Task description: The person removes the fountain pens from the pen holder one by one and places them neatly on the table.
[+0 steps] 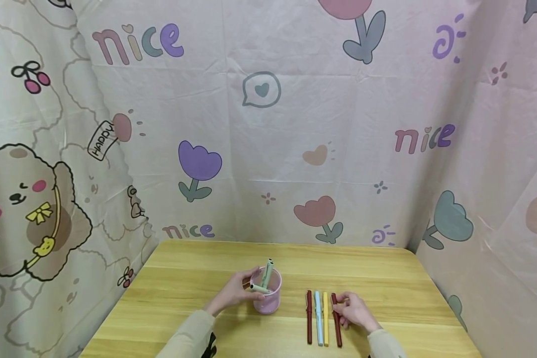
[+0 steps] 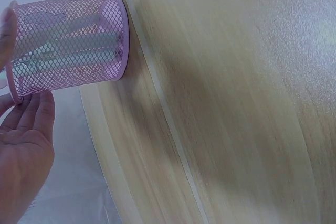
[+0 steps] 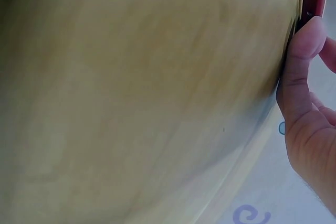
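My left hand (image 1: 233, 293) grips the pink mesh pen holder (image 1: 268, 304) near its rim, thumb on one side and fingers on the other. Pale green pens (image 1: 267, 273) lean inside it. In the left wrist view the pen holder (image 2: 68, 40) stands on the tabletop, the pens showing dimly through its mesh. To its right, a dark red pen (image 1: 309, 318), a light blue pen (image 1: 318, 318) and a yellow pen (image 1: 325, 318) lie side by side. At the row's right end my right hand (image 1: 354, 311) pinches another dark red pen (image 1: 338, 330) near its upper part.
The wooden table (image 1: 183, 268) has rounded far corners. A patterned cloth (image 1: 268, 149) hangs behind it and along both sides. Both forearms come in from the near edge, in light sleeves (image 1: 192, 330).
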Tool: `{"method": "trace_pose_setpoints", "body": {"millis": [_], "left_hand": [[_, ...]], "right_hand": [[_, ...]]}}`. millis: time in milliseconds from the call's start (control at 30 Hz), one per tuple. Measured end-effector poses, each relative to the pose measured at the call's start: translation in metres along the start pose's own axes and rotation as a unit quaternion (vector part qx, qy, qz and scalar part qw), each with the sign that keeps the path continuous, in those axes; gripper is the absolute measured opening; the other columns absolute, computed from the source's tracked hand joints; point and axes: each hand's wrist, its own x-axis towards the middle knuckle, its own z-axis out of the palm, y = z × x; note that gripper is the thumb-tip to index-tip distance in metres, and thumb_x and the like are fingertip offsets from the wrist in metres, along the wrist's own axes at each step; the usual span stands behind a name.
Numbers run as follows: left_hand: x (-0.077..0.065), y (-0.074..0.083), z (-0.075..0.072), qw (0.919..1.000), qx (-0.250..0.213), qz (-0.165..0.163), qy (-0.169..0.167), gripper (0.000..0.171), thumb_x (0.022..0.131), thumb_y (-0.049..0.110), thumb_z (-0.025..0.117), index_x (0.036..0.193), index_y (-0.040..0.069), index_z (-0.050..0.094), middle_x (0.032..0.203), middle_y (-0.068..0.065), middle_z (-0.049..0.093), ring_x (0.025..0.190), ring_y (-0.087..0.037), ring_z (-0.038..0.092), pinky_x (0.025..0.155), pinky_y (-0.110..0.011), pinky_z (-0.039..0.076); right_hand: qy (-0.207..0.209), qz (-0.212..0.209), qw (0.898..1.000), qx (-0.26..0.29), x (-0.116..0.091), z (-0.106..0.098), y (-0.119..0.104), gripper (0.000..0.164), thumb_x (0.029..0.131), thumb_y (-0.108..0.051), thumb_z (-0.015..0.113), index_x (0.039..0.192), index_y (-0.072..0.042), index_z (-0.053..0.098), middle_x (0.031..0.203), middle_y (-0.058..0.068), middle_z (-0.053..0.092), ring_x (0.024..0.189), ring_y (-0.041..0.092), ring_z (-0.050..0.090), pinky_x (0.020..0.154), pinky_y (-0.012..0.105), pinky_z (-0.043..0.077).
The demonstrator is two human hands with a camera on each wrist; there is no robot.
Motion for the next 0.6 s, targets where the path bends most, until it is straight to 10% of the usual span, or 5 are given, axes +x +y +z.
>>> {"method": "trace_pose_setpoints", "body": {"millis": [600], "left_hand": [[0.0,-0.0006,0.0012,1.0,0.0,-0.006,0.0,0.094,0.08,0.018,0.085,0.148,-0.015,0.03,0.151,-0.035,0.042,0.135,-0.052,0.048,0.113,-0.054,0.045]], "right_hand": [[-0.002,0.003,1.0,0.002,-0.0002,0.0,0.0022,0.031,0.092,-0.002,0.065,0.115,0.013,0.052,0.078,0.011,0.059,0.053,0.015,0.057,0.048,0.029,0.058]]}}
